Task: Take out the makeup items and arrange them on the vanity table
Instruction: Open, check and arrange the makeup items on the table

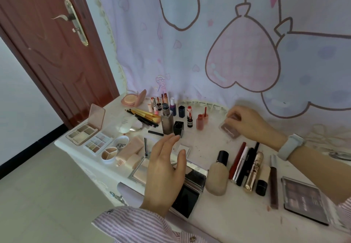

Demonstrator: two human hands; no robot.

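Across the white worktop [214, 144] we see makeup spread out: open palettes at far left, upright lipsticks and bottles at the back. Our left hand [165, 170] hovers over the mirrored compacts near the front edge, fingers straight and spread, holding nothing. Right of it lie a beige foundation bottle [217, 176] and a row of mascara tubes [247, 165], long axes running toward the back. Farther right and back, our right hand [247, 123] pinches a small mauve blush compact [230, 129], tilted, apparently touching the worktop. It is the nearer hand for setting that compact down, we judge.
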